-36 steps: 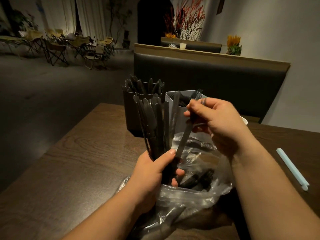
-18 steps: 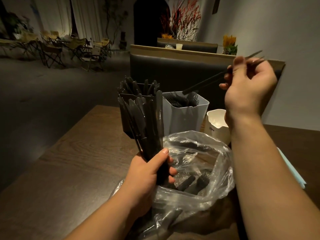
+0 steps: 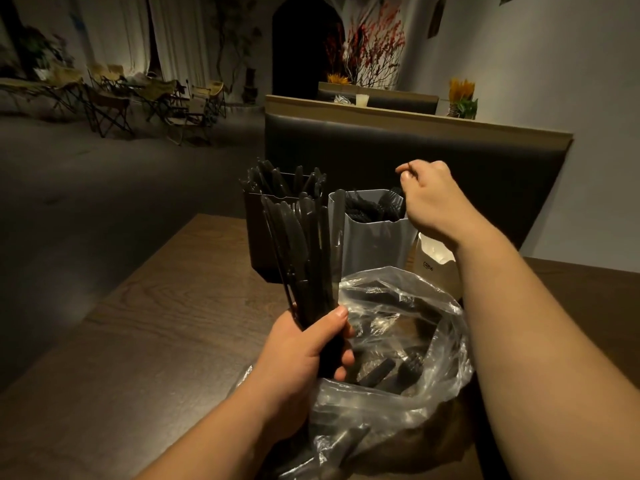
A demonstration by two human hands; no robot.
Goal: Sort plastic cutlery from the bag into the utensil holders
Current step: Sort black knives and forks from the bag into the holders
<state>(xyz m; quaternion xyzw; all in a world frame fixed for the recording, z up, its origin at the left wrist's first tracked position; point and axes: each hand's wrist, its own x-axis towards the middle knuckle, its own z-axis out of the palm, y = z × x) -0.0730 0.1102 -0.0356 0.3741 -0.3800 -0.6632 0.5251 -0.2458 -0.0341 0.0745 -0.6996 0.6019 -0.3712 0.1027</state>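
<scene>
Left hand (image 3: 304, 358) grips knives (image 3: 304, 244); right hand (image 3: 433, 199), grasp unclear, hovers at rim of grey holder (image 3: 377, 244).

A dark brown wood-grain table (image 3: 156, 341) fills the lower frame. At lower centre on it sits a crumpled clear plastic bag (image 3: 433, 393). Behind the bag, at mid-frame, stand a black rectangular holder (image 3: 258, 237), a grey square holder (image 3: 377, 244) just to its right, and a cream cup with dark lettering (image 3: 436, 268).

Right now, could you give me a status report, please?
Left hand grips knife bundle. Right hand over grey holder, grip unclear. Bag open, nothing blocking.
</scene>
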